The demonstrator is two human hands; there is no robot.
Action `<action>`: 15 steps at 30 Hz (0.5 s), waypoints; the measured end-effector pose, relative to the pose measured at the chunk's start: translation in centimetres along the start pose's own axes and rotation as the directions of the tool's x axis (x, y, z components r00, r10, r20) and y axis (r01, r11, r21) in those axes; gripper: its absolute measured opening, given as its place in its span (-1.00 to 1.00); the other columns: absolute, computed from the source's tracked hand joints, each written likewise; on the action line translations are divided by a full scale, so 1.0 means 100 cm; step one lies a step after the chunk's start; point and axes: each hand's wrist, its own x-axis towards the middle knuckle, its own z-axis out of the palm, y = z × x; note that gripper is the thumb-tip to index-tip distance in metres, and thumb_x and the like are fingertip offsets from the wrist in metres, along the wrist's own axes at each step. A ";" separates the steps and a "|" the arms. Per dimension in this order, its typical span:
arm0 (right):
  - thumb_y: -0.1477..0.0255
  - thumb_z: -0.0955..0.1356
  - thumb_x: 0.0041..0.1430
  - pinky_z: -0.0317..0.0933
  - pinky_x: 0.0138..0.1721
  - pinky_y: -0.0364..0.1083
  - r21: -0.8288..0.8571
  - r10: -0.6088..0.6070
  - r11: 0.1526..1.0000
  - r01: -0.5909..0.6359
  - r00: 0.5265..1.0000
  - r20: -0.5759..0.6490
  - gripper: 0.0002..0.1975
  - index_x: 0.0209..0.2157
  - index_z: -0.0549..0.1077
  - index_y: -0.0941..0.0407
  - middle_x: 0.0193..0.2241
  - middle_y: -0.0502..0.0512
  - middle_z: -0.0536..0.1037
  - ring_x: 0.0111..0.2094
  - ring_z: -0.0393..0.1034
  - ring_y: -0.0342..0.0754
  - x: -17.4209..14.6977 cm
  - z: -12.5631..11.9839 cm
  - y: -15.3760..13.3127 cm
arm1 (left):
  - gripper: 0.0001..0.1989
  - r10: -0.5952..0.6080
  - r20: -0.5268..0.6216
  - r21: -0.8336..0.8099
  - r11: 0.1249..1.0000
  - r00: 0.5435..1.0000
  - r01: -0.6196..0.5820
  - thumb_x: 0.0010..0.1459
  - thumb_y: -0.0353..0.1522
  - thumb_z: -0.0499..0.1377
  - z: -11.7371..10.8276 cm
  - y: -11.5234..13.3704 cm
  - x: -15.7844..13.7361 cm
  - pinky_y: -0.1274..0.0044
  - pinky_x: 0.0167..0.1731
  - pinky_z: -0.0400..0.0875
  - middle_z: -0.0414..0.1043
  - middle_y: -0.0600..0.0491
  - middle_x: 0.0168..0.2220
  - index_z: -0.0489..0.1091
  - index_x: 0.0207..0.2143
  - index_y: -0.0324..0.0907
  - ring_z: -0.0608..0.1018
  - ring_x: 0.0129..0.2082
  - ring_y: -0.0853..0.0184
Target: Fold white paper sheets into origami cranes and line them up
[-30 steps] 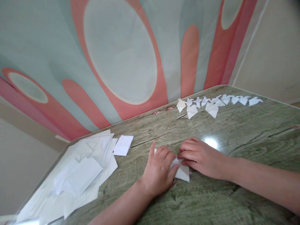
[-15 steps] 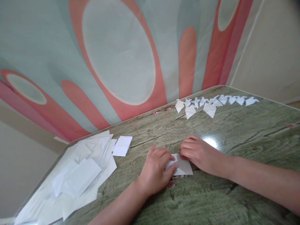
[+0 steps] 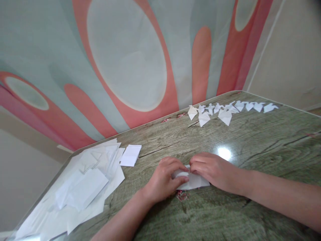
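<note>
A small folded sheet of white paper [image 3: 197, 181] lies on the wood-grain table between both hands. My left hand [image 3: 168, 177] grips its left end, thumb in front and fingers behind, with a flap raised between them. At the paper's upper right, my right hand [image 3: 209, 169] has its fingers bent and pressed together on the far edge. Its fingertips cover part of the paper, so the fold beneath them is hidden.
Loose white paper sheets [image 3: 85, 190] are heaped on the table's left side, with a small folded stack [image 3: 130, 155] beside them. Several folded paper figures [image 3: 225, 116] stand in rows at the far right. A patterned wall [image 3: 125, 60] rises behind the table [image 3: 163, 140].
The paper has turned a little and its near edge now runs longer to the right. My right hand has shifted slightly down and left, closer to my left hand, and a flap has lifted.
</note>
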 end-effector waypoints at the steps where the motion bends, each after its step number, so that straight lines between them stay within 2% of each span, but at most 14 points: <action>1: 0.49 0.17 0.36 0.17 -0.22 -0.05 0.008 0.001 1.000 -0.001 1.000 0.002 -0.75 -0.30 0.44 0.16 -0.33 0.07 0.45 -0.28 0.31 -0.07 0.000 0.000 0.001 | -0.82 -0.006 0.008 -0.025 1.000 1.000 0.006 0.13 -0.34 0.27 -0.004 -0.001 0.000 0.44 -0.02 0.23 0.49 0.04 -0.19 0.49 -0.18 -0.11 0.47 -0.13 0.29; 7: 0.51 0.17 0.36 0.19 -0.18 -0.06 0.043 -0.012 0.999 0.011 1.000 0.024 -0.77 -0.25 0.43 0.15 -0.29 0.07 0.47 -0.24 0.35 -0.08 -0.001 -0.003 0.005 | -0.83 -0.073 0.088 -0.093 0.992 0.993 0.081 0.16 -0.32 0.23 -0.018 -0.006 0.001 0.52 -0.12 0.28 0.50 0.06 -0.22 0.50 -0.17 -0.10 0.49 -0.19 0.33; 15: 0.50 0.18 0.36 0.20 -0.20 -0.07 0.054 -0.032 0.998 0.031 0.999 0.013 -0.77 -0.25 0.46 0.13 -0.32 0.05 0.47 -0.25 0.36 -0.09 -0.001 -0.003 0.004 | -0.75 -0.001 0.171 -0.118 0.993 0.985 0.021 0.12 -0.24 0.26 -0.016 -0.005 0.001 0.49 -0.08 0.25 0.53 0.04 -0.22 0.52 -0.15 -0.09 0.49 -0.19 0.30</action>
